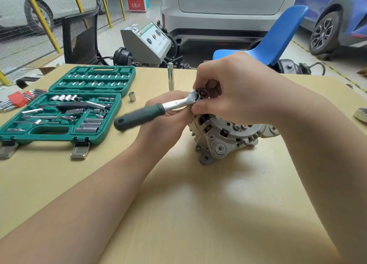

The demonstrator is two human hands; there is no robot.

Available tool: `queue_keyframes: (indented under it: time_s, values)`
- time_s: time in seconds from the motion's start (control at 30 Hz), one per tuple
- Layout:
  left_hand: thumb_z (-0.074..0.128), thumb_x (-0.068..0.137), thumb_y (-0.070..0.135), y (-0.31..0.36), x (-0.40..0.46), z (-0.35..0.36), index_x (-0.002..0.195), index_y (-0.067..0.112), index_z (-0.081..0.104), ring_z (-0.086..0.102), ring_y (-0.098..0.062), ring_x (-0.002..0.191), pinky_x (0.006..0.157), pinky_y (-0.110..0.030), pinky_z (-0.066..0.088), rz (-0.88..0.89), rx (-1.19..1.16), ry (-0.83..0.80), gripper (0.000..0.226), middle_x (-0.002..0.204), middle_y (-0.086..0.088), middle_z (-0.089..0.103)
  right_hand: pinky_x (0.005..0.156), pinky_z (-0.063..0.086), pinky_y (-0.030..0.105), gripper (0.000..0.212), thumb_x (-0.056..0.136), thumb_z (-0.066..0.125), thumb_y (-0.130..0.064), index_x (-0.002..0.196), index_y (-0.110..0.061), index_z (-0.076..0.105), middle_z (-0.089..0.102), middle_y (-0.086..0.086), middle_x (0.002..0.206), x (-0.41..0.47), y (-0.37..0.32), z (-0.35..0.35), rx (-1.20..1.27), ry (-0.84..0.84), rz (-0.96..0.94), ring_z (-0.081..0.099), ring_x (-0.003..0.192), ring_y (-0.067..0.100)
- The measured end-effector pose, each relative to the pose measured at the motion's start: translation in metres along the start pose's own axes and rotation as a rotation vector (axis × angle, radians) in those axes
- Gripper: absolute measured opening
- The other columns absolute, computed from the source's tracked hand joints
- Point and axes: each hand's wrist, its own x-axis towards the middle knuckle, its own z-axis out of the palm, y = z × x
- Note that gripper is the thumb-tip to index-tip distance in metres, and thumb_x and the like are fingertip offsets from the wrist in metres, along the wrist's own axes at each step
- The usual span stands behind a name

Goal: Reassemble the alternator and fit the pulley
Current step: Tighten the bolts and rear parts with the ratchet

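Alternator (224, 138) lies on its side near the middle of the table (198, 214), propped on its mounting ears with nothing clamping it. Your right hand (236, 92) is closed over its top, fingers pinched around the ratchet (158, 109) head and the socket (203, 92) seated there; whether the socket sits fully on a fastener is hidden under your fingers. Your left hand (166, 120) is curled under the ratchet shaft, just ahead of the green grip, which blurs.

Likely trouble: if the socket sits crooked, a pull could round the fastener or throw the tool off. With no clamp, a hard swing may roll the body on its ears and slide it across the table. Your fingers sit close to the head, so a slip would pinch them. A loose socket (132, 96) stands near the tool case (59, 108), within reach of the swinging handle.
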Motion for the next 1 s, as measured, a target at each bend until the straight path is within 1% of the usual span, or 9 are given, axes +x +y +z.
queue_keyframes:
  time_s: [0.1,0.17,0.27,0.37,0.47,0.57,0.7,0.9,1.0]
  values:
    - [0.079,0.096,0.007,0.0028,-0.0001,-0.0019,0.104,0.022,0.084,0.069,0.003,0.085,0.079,-0.015,0.054,0.087,-0.105,0.006,0.018,0.091,0.016,0.080,0.057,0.038,0.033,0.033,0.083,0.073,-0.057,0.081,-0.026,0.062,0.056,-0.011,0.070,0.0012,-0.0018,0.0037,-0.031,0.054,0.038,0.051,0.070,0.005]
    - [0.078,0.094,0.001,0.0042,-0.0001,-0.0024,0.104,0.014,0.083,0.067,-0.002,0.083,0.078,-0.018,0.056,0.101,-0.156,-0.011,0.017,0.090,0.010,0.079,0.053,0.028,0.030,0.042,0.083,0.070,-0.064,0.074,-0.026,0.054,0.050,-0.009,0.066,0.0010,-0.0053,0.0063,-0.098,0.093,0.067,0.043,0.066,0.004]
    - [0.076,0.093,-0.003,0.0031,0.0014,-0.0021,0.099,0.020,0.083,0.065,-0.003,0.082,0.077,-0.017,0.052,0.104,-0.124,-0.027,0.025,0.088,0.011,0.078,0.053,0.022,0.029,0.044,0.083,0.068,-0.065,0.076,-0.025,0.053,0.047,-0.011,0.067,-0.0004,-0.0070,0.0063,-0.139,0.118,0.076,0.041,0.066,0.004]
    - [0.076,0.095,0.000,-0.0017,0.0045,-0.0041,0.099,0.022,0.083,0.066,0.003,0.079,0.074,-0.014,0.051,0.051,-0.093,0.000,0.024,0.084,0.014,0.078,0.057,0.034,0.031,0.032,0.084,0.073,-0.057,0.088,-0.028,0.061,0.055,-0.013,0.075,-0.0008,-0.0038,0.0028,-0.095,0.047,0.030,0.050,0.076,0.013]
    - [0.077,0.099,0.007,-0.0026,0.0033,-0.0059,0.102,0.002,0.080,0.059,0.007,0.064,0.062,-0.007,0.043,0.025,-0.115,-0.027,0.006,0.077,-0.007,0.073,0.066,0.049,0.037,0.027,0.083,0.076,-0.051,0.098,-0.030,0.067,0.059,-0.014,0.078,-0.0021,-0.0028,-0.0019,-0.055,-0.006,0.012,0.054,0.080,0.011]
    - [0.082,0.093,0.012,0.0013,0.0000,-0.0032,0.108,0.016,0.083,0.071,-0.002,0.087,0.080,-0.024,0.059,0.025,-0.180,-0.005,0.015,0.098,0.000,0.083,0.061,0.045,0.035,0.033,0.084,0.071,-0.058,0.087,-0.026,0.064,0.057,-0.011,0.074,-0.0008,-0.0036,0.0018,-0.080,0.045,0.041,0.049,0.073,0.007]
    - [0.081,0.092,0.000,0.0018,0.0011,-0.0023,0.107,0.012,0.083,0.074,-0.010,0.092,0.084,-0.025,0.059,0.076,-0.211,-0.025,0.019,0.099,0.001,0.082,0.053,0.024,0.031,0.051,0.085,0.062,-0.069,0.069,-0.023,0.048,0.047,-0.006,0.063,-0.0001,-0.0080,0.0072,-0.156,0.132,0.083,0.039,0.063,0.004]
    - [0.082,0.091,0.011,-0.0022,0.0034,-0.0049,0.100,0.022,0.081,0.068,0.001,0.078,0.070,-0.013,0.051,0.017,-0.182,-0.017,0.013,0.088,0.012,0.079,0.062,0.048,0.039,0.030,0.083,0.075,-0.052,0.090,-0.027,0.061,0.059,-0.011,0.074,-0.0014,-0.0027,0.0011,-0.071,0.012,-0.004,0.051,0.074,0.005]
    - [0.080,0.093,0.016,-0.0013,0.0021,-0.0053,0.102,0.025,0.081,0.066,0.004,0.076,0.069,-0.013,0.050,0.039,-0.152,-0.042,0.012,0.088,0.015,0.078,0.059,0.045,0.035,0.029,0.081,0.079,-0.050,0.089,-0.026,0.064,0.058,-0.011,0.073,-0.0009,-0.0037,0.0025,-0.040,0.018,-0.010,0.053,0.073,0.006]
